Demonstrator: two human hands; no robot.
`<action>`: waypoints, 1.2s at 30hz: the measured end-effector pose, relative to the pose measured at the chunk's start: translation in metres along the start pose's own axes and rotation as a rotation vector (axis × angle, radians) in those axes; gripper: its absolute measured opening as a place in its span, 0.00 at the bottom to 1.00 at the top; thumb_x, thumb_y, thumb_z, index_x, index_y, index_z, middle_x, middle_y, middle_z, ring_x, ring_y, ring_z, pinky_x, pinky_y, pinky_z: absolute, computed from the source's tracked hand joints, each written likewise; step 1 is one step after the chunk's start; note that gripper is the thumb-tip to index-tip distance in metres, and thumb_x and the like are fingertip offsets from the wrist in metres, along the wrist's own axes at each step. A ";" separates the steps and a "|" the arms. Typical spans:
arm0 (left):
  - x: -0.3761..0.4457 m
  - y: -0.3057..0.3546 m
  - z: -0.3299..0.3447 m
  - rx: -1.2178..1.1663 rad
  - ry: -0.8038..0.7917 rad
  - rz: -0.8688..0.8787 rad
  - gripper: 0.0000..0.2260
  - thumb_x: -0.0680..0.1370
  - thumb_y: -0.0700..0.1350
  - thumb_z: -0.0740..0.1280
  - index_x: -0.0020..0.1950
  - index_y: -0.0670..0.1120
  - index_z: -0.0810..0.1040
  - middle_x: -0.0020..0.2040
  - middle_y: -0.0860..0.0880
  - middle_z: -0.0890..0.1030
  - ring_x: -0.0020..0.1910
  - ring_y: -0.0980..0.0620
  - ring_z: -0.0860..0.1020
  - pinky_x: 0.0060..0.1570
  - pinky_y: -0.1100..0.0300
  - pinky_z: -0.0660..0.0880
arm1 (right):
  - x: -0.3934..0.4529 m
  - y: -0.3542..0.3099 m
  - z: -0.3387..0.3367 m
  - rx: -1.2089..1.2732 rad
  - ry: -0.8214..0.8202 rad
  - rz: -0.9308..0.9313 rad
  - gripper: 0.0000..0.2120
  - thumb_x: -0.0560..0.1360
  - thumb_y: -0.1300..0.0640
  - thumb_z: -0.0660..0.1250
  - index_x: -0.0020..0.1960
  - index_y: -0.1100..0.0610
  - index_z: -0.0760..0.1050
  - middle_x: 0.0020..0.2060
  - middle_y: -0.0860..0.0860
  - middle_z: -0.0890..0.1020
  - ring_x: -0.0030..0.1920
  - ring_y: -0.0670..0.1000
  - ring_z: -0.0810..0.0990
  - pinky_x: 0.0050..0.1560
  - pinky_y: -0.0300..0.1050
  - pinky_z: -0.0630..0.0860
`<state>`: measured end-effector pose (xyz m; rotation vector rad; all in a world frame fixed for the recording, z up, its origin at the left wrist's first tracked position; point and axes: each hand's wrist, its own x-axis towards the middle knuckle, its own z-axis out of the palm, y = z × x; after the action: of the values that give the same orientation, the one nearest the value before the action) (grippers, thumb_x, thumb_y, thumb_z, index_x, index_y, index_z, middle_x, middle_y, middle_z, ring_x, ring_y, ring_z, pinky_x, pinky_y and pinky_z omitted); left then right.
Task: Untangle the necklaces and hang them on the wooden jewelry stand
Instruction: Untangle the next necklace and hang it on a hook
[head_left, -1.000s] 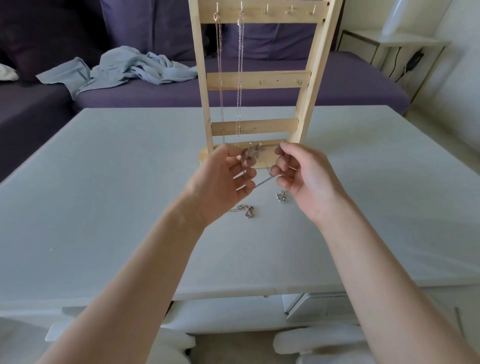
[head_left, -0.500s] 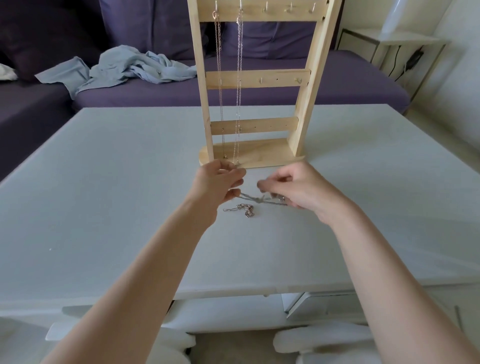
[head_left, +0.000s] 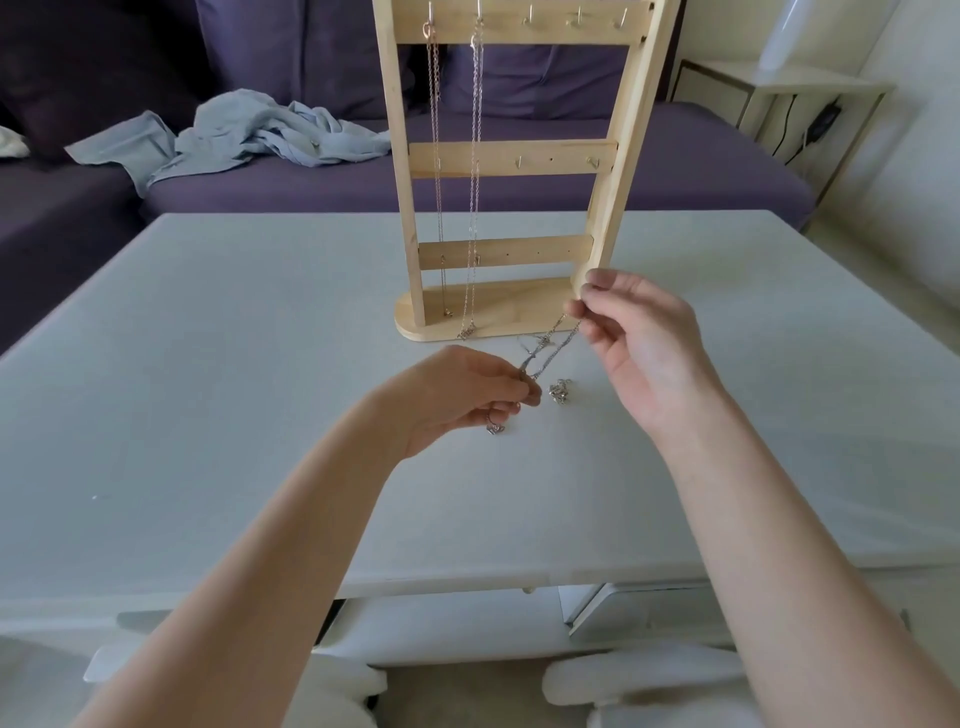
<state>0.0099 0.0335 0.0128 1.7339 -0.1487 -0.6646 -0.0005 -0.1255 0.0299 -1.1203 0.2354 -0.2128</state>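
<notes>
Left grip: left hand (head_left: 457, 395) curled, fingertips pinching the lower end of the tangled silver chain (head_left: 551, 348), just in front of the wooden jewelry stand (head_left: 511, 156).
Right grip: right hand (head_left: 641, 348) raised beside the stand's right foot, thumb and forefinger pinching the upper end of the same chain; other fingers loosely bent.
Chain axis: stretched taut between the two pinches, running diagonally from low near the left hand up to the right hand, toward the stand's right post.
Chain look: thin, silver, doubled into at least two strands lying close together, with a small knot or snarl about midway; fine detail too small to tell.
Loose ends: small silver clump (head_left: 560, 391) lying on the white table (head_left: 208, 364) in front of the stand, under the taut span; another small silver piece (head_left: 494, 427) just below the left fingers, whether resting or dangling cannot be told.
Hung necklaces: rose-gold necklace (head_left: 435, 156) and silver necklace (head_left: 474, 182) on the two leftmost top hooks, both hanging straight down the stand's left side to its base.
Stand: upright, pale wood, three crossbars with small hooks, oval base on the table's far middle.
Behind the stand: purple sofa (head_left: 623, 171) with a crumpled light-blue cloth (head_left: 249, 135) to the left.
</notes>
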 end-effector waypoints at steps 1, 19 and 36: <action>0.000 0.000 -0.001 -0.007 0.012 0.006 0.05 0.78 0.39 0.65 0.48 0.41 0.81 0.36 0.53 0.81 0.37 0.56 0.75 0.42 0.68 0.76 | 0.001 0.000 -0.001 -0.022 -0.016 -0.001 0.06 0.74 0.71 0.64 0.45 0.61 0.75 0.35 0.54 0.76 0.28 0.45 0.77 0.29 0.33 0.70; -0.002 0.005 -0.011 -0.371 0.131 0.133 0.04 0.77 0.37 0.66 0.43 0.45 0.76 0.34 0.52 0.75 0.29 0.57 0.71 0.30 0.69 0.72 | -0.007 0.000 -0.008 -0.732 -0.239 0.112 0.04 0.75 0.60 0.68 0.42 0.57 0.81 0.41 0.48 0.83 0.34 0.47 0.74 0.27 0.35 0.67; -0.004 0.008 -0.004 -0.129 0.138 0.263 0.15 0.75 0.28 0.54 0.43 0.43 0.76 0.49 0.45 0.80 0.44 0.55 0.78 0.35 0.69 0.72 | -0.013 0.005 0.000 -0.810 -0.500 0.311 0.02 0.74 0.61 0.69 0.42 0.57 0.80 0.34 0.48 0.80 0.27 0.45 0.70 0.21 0.33 0.61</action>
<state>0.0110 0.0364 0.0220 1.5944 -0.2284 -0.3532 -0.0128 -0.1193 0.0260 -1.8692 0.0357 0.4841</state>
